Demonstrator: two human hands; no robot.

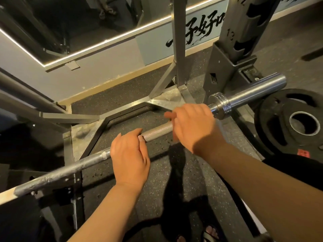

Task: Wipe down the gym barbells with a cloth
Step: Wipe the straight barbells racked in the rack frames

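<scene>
We hold the barbell [157, 131] with both hands. Our left hand [130, 154] curls its fingers over the knurled shaft, and our right hand [194, 126] grasps it just beside the collar. The bar slants from lower left to upper right above the rubber floor [139, 198], its sleeve near a black weight plate [288, 123].

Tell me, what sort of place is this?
Most likely a gym: a barbell, a weight plate beside its end, rubber floor, and a steel rack near a mirror.
</scene>
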